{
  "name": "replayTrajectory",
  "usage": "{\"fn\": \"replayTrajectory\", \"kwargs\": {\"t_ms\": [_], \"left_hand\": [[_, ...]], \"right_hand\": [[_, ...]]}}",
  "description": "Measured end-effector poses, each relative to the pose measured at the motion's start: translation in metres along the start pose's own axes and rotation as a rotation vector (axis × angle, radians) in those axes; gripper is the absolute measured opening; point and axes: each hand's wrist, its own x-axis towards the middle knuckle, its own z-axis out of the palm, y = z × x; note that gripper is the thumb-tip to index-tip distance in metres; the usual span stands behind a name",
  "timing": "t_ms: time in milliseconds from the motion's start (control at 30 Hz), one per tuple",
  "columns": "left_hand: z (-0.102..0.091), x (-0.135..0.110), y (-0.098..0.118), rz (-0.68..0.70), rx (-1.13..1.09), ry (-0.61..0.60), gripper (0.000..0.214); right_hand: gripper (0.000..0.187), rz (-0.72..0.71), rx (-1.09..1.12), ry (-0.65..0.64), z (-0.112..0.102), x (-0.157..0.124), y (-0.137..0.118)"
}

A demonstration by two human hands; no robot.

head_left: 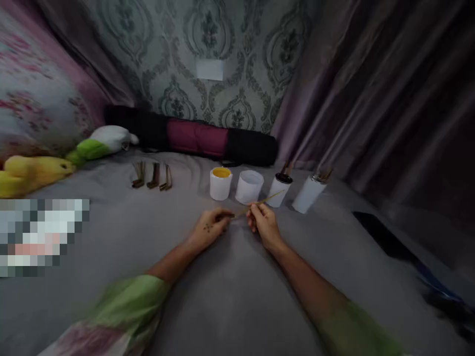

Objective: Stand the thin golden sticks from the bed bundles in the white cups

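Observation:
My right hand (262, 222) is closed in a pinch round a thin yellowish-brown stick (274, 195), which slants up to the right. The stick's lower end runs left to the fingertips of my left hand (212, 227), which are pressed together on its small dark tip; whether it has bristles is too blurred to tell. Just beyond my hands stands a white pot with yellow inside (220, 187), and beside it a white pot with a pale inside (249, 189). Two white cylinders with thin sticks in them, one dark-topped (277, 194) and one leaning (308, 196), stand to the right.
Several small bunches of thin brown sticks (153, 177) sit at the back left on the grey cloth (222, 306). A black and maroon roll (196, 137) lies along the wall. Plush toys (35, 173) are at left, a dark flat object (384, 235) at right.

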Motion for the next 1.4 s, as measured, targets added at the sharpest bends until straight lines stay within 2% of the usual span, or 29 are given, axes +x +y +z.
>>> {"fn": "replayTrajectory", "kwargs": {"t_ms": [300, 467, 633, 1000, 1267, 1400], "left_hand": [[0.003, 0.000, 0.007, -0.170, -0.381, -0.074, 0.028], [0.000, -0.002, 0.014, -0.301, -0.516, -0.095, 0.025], [-0.003, -0.002, 0.011, -0.325, -0.603, -0.182, 0.022], [-0.004, -0.002, 0.006, -0.357, -0.626, -0.275, 0.022], [-0.004, -0.006, 0.017, -0.405, -0.610, -0.286, 0.019], [-0.004, -0.006, 0.015, -0.400, -0.617, -0.314, 0.023]], "right_hand": [[0.027, -0.013, -0.019, 0.038, 0.001, -0.002, -0.003], [0.027, -0.025, -0.034, 0.041, 0.003, -0.001, -0.002], [0.026, -0.020, -0.056, 0.044, 0.004, -0.001, 0.000], [0.024, 0.006, -0.039, 0.030, 0.002, -0.005, -0.003], [0.024, 0.012, -0.050, 0.026, 0.001, -0.006, -0.003], [0.025, 0.003, -0.072, 0.046, 0.000, -0.006, -0.004]]}}
